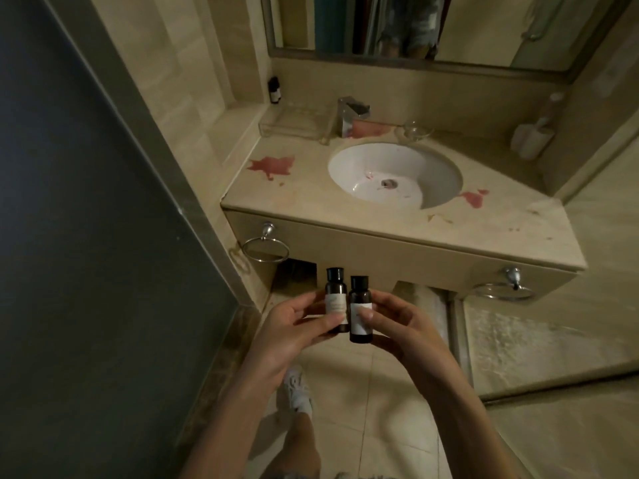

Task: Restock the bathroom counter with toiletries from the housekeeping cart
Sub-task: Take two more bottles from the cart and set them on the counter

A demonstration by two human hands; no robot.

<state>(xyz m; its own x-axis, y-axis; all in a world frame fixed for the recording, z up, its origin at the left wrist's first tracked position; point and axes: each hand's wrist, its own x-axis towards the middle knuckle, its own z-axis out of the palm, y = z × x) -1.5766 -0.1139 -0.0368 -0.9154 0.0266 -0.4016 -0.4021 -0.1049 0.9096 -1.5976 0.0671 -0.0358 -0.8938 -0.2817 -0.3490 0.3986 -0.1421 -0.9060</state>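
- The left bottle (335,292) and right bottle (359,300) are held upright side by side, caps toward 12 o'clock, in front of the counter (345,221).
- The left hand (297,328) pinches the left one and the right hand (397,328) pinches the right.
- There are three dark bottles in all; the third bottle (274,90) stands at 11 o'clock from the basin (356,160).
- The labels are white, their writing too blurred to read.

A white oval sink basin (394,167) sits mid-frame, with a chrome faucet (351,114) just above it and a mirror (432,25) across the top. Lower down hang a left towel ring (265,248) and a right towel ring (505,292).
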